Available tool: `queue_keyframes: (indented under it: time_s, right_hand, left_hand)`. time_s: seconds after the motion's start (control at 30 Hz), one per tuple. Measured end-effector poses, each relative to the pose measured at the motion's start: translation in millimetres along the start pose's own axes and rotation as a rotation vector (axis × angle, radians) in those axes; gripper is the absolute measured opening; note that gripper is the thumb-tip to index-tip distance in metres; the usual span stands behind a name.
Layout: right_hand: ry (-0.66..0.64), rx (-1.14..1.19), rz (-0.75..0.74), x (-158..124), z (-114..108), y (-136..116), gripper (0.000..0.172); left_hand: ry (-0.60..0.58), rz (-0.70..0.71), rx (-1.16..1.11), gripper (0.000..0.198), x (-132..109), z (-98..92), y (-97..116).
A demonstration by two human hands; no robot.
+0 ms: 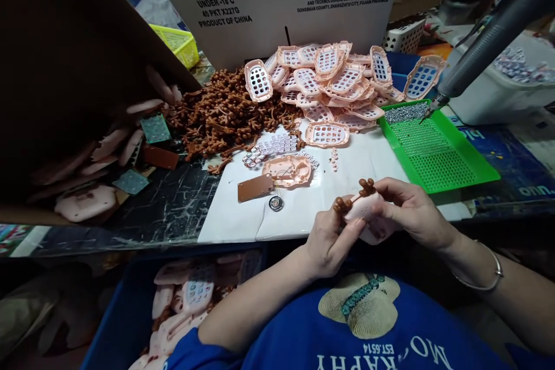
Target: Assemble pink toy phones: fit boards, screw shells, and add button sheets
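Both my hands hold a pink toy phone (366, 211) with brown antlers above the front edge of the white work board (234, 222). My left hand (332, 237) grips its left side, thumb across the casing, beside one antler. On the other side, my right hand (407, 208) pinches the casing near the second antler. Farther back on the board lies an open pink shell (299, 170) with thin wires, joined to a brown circuit board (255, 188) and a small round speaker (276, 203). Behind it are white keypad pieces (277, 143).
Brown antler pieces (229, 107) and pink front shells (329, 78) are heaped at the back. A green tray (459, 156) of screws stands right, under a hanging electric screwdriver (472, 49). A cardboard box (56, 69) with shells stands left; a blue bin (115, 306) of phones sits below.
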State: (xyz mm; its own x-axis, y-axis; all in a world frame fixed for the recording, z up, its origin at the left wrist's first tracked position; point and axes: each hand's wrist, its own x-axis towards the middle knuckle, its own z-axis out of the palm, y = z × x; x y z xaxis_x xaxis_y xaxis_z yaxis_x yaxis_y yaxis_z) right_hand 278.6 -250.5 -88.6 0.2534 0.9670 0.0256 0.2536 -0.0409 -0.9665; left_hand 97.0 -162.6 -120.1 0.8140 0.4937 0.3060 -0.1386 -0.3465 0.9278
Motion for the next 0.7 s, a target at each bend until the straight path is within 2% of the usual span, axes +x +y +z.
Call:
queue_keyframes:
  time_s: [0.13,0.2,0.33,0.43,0.57,0.7]
  right_hand:
    - [0.004,-0.020,0.031,2.4,2.4,-1.2,0.035]
    - [0.031,-0.059,0.047,3.0,3.9,-2.8,0.037]
    - [0.035,-0.116,0.061,4.1,5.9,-4.9,0.031]
    - [0.011,-0.114,0.074,5.2,4.7,-5.7,0.031]
    - [-0.094,-0.034,0.092,7.2,1.5,-7.9,0.035]
    - [-0.032,-0.069,0.079,7.5,2.6,-9.5,0.032]
  left_hand:
    - [0.050,-0.057,-0.067,0.043,1.4,5.3,-3.7]
    - [0.086,-0.112,-0.223,0.041,2.0,10.2,-5.6]
    - [0.126,-0.258,-0.481,0.036,1.2,17.1,-8.8]
    - [0.119,-0.271,-0.486,0.039,0.2,16.2,-8.6]
    - [0.170,-0.279,-0.491,0.041,2.5,12.6,-5.3]
    - [0.194,-0.353,-0.642,0.039,4.7,13.9,-3.6]
